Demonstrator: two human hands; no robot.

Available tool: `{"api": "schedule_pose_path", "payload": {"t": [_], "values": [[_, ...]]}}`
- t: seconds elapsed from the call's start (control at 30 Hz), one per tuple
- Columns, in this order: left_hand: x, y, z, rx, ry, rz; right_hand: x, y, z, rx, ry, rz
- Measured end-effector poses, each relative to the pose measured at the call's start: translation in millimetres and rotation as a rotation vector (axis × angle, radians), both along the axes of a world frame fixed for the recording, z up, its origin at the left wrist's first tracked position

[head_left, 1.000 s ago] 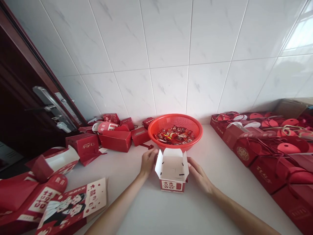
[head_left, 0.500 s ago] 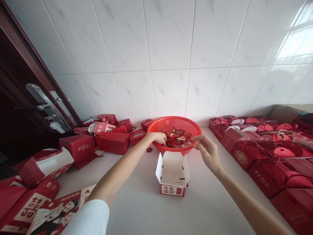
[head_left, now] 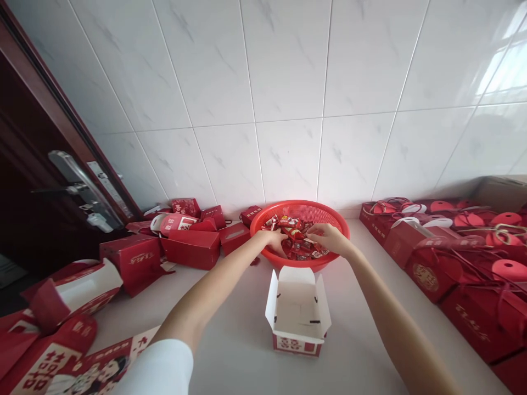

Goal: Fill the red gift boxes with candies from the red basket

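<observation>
Both hands are inside a red plastic basket (head_left: 258,222) with perforated sides, among red-wrapped candies (head_left: 302,248). On the left side of the pile, my left hand (head_left: 275,242) has its fingers apart, the tips touching the wrappers. My right hand (head_left: 330,239) reaches over the right rim, its fingers bent but apart above the candies, and nothing shows in its grasp. In front of the basket stands a small box (head_left: 298,315), white inside and red-and-white printed outside. Its flaps are raised, and its visible floor holds no candy.
Red gift boxes (head_left: 191,247) lie jumbled on the left, near a door with a metal handle (head_left: 82,181). Rows of red boxes with cord handles (head_left: 448,285) line the right side. A printed bag (head_left: 111,362) lies at the lower left. Behind the basket rises a tiled wall (head_left: 288,159).
My right hand has moved left from the basket's right rim into it, over the candies. My left hand has opened its fingers among them. The view has shifted slightly.
</observation>
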State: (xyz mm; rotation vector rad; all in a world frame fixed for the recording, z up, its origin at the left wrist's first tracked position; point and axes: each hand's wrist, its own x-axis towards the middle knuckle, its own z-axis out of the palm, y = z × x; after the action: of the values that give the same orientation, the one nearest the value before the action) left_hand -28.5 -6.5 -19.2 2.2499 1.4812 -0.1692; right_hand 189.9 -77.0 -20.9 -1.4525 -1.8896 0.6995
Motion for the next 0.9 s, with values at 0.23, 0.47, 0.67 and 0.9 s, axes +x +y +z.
{"api": "schedule_pose_path", "payload": {"t": [0.23,0.47,0.67,0.9], "values": [[5.1,-7.3,2.5,-0.047,0.007,-0.073,-2.7,-0.1,-2.9,-0.038,-0.134,-0.062],[31.5,-24.6,18.4,-0.166,0.082,-0.101,-5.3,-1.1,0.7,-0.055,-0.157,-0.114],[56.4,-34.7,11.6,-0.18,0.106,-0.044,-8.3,-4.4,2.3,-0.06,-0.165,-0.177],[67.6,-35.4,-1.0,-0.079,0.028,-0.075,-7.6,-7.3,1.8,-0.05,-0.141,-0.184]]}}
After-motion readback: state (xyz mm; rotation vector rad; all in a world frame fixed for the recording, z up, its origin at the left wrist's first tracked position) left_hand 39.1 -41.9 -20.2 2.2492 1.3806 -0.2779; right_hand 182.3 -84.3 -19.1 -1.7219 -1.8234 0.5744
